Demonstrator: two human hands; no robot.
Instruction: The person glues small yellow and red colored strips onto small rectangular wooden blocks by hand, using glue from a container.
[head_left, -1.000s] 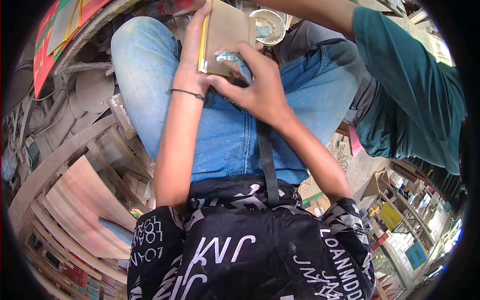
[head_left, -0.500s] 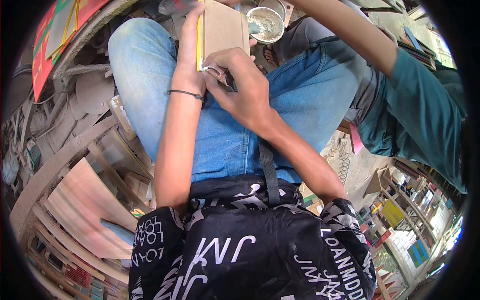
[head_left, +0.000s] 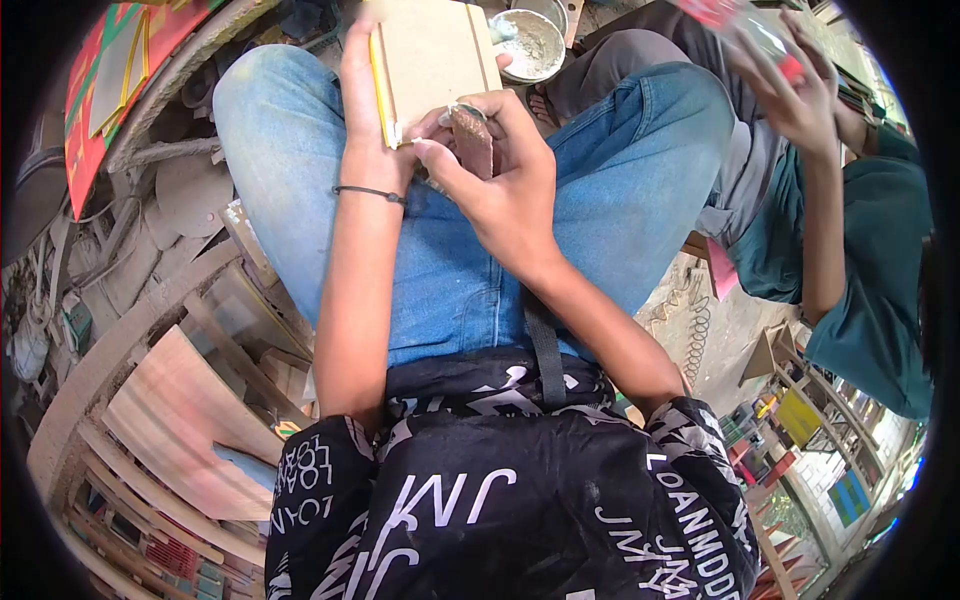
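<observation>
My left hand is closed round a flat wooden panel with a yellow edge, over my lap. Its palm lies along the panel's left side, and fingertips show at the right edge. White paste sits on the panel's near left corner. In my right hand, between thumb and fingers, is a rust-brown flat scraper, partly hidden by the fingers. That hand is at the panel's near edge, beside the pasted corner.
Beyond the panel stands a tub of whitish paste. At the right, a co-worker's blurred hands hold a red and clear item. A slatted wooden rack with boards is on the left. A red panel lies upper left.
My right hand has turned, bringing the scraper's brown face into view, and shifted slightly right. The panel has moved slightly left. The co-worker's arm has pulled back from the tub area to the right.
</observation>
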